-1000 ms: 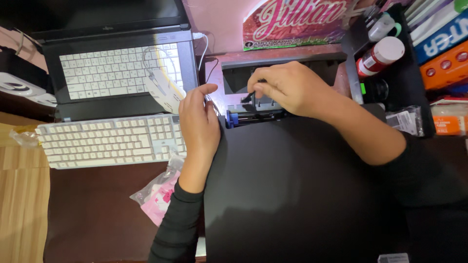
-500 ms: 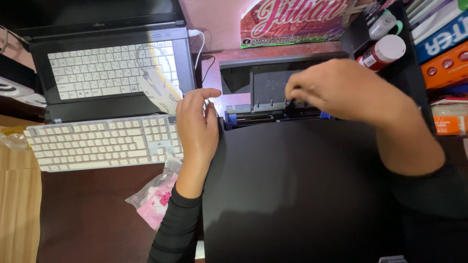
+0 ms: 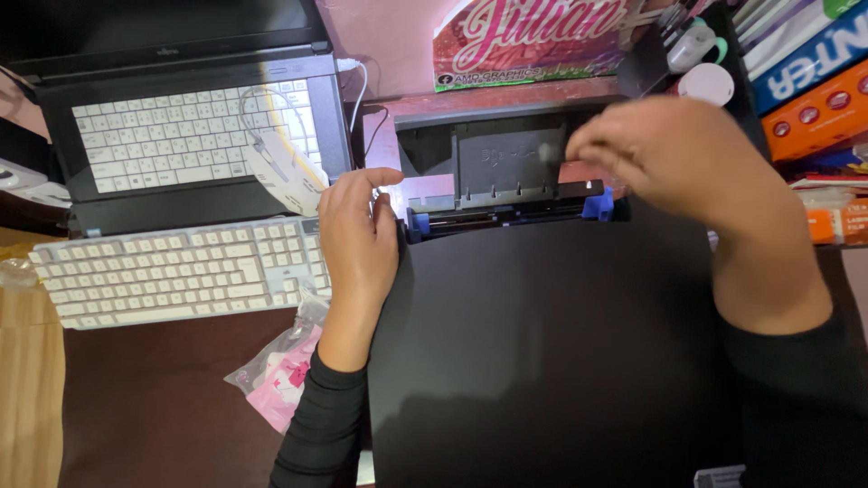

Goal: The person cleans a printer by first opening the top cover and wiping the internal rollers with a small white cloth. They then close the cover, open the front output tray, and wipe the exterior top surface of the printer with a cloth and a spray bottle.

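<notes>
- nearest you, the flat black printer (image 3: 551, 352) fills the middle of the dark desk (image 3: 163, 398), its smooth lid running from your forearms up to the rear paper slot.
- a clear plastic bag (image 3: 285, 366) with pink contents lies on the desk just left of your left sleeve.
- your left hand (image 3: 357, 239) lies flat along the printer's left edge, fingers together and straight, thumb spread away toward the rear corner; it grips nothing, only rests against the casing.
- a white keyboard (image 3: 172, 271) lies just beside that hand, to its left.
- your right hand (image 3: 674, 154) hovers over the right end of the rear paper support (image 3: 502, 163), fingertips drawn together in a pinch at the tray's upper right; motion blur hides whether anything is clamped between them.
- two blue paper guides (image 3: 597, 206) sit at either end of the feed slot, just below the support.
- farther off, a laptop (image 3: 181, 136) with white keys stands open at the left rear, a white earphone cable across it.
- at the right rear, a black rack (image 3: 723, 63) holds bottles with white caps, with orange and blue boxes beside it.
</notes>
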